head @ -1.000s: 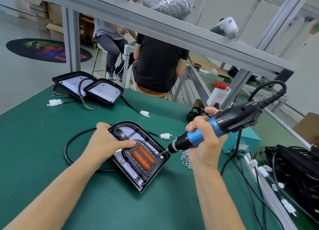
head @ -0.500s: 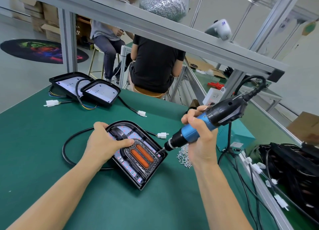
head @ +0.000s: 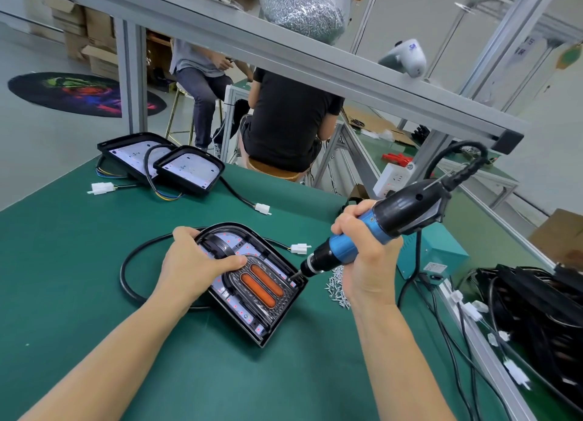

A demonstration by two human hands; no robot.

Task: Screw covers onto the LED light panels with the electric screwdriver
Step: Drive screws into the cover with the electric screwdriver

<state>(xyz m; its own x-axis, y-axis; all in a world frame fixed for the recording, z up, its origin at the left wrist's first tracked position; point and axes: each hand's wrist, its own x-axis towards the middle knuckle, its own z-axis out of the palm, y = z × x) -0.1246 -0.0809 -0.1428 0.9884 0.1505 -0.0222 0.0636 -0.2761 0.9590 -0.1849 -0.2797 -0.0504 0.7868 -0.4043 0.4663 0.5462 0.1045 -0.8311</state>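
Head view: right hand (head: 367, 263) wrapped around the blue grip of the electric screwdriver (head: 375, 228), fingers curled tight, bit tip angled down and touching the right corner of the cover (head: 252, 281). Cover – dark, with two orange oblong lenses – seated inside the LED light panel (head: 265, 322), flat on the green table (head: 79, 263) at centre. Left hand (head: 195, 266) laid over the panel's upper left part, fingers bent over the rim, thumb pressed across the cover. Black cable (head: 126, 272) looped out from under the left hand, white connector (head: 299, 248) just beyond the panel's top edge. Small pile of screws (head: 337, 288) just right of the panel, below the screwdriver. Two more panels (head: 164, 165) – overlapping, still uncovered – at the far left of the table. Teal box (head: 438, 253) behind the right hand; heap of black parts (head: 536, 310) at far right. Clear bag of screws (head: 303, 7) overhead on the frame.
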